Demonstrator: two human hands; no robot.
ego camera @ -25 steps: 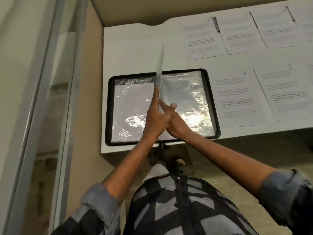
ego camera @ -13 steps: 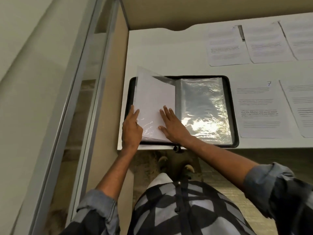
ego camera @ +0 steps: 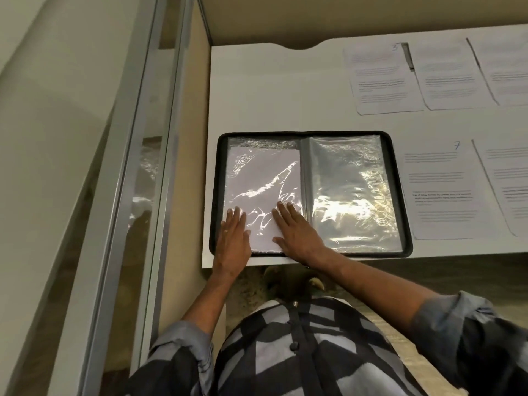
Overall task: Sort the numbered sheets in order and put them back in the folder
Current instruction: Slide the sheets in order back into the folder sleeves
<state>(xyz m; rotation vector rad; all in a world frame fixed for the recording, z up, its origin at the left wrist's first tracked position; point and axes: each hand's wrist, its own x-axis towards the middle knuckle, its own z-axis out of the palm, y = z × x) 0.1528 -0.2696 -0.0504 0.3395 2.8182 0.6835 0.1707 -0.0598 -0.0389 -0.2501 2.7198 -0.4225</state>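
I see both hands lying flat, fingers straight and spread, gripping nothing. My left hand (ego camera: 233, 238) presses on the lower left corner of the folder's left page, its palm over the black rim. My right hand (ego camera: 297, 232) presses on the lower right part of that same page, fingertips close to the spine.

In the head view, the folder (ego camera: 408, 238) lies open on the white table (ego camera: 271, 95), left of centre in the frame, its near edge at the table's front edge. The left plastic sleeve (ego camera: 245, 144) holds a white sheet (ego camera: 263, 181) whose visible face looks blank; glare crosses the plastic. I cannot tell whether the right sleeve (ego camera: 351, 190) holds anything, because it is shiny and crinkled.

Just right of the folder lies a sheet marked 7 (ego camera: 445, 192), with another sheet (ego camera: 508, 178) beside it at the right edge; I cannot read its number. At the upper right sits a row of 3 sheets: one that seems to be marked 3 (ego camera: 377, 78), then 2 more (ego camera: 448, 75) (ego camera: 508, 67), their numbers not readable.

A glass partition with a metal frame (ego camera: 143, 167) runs down the left of the frame.
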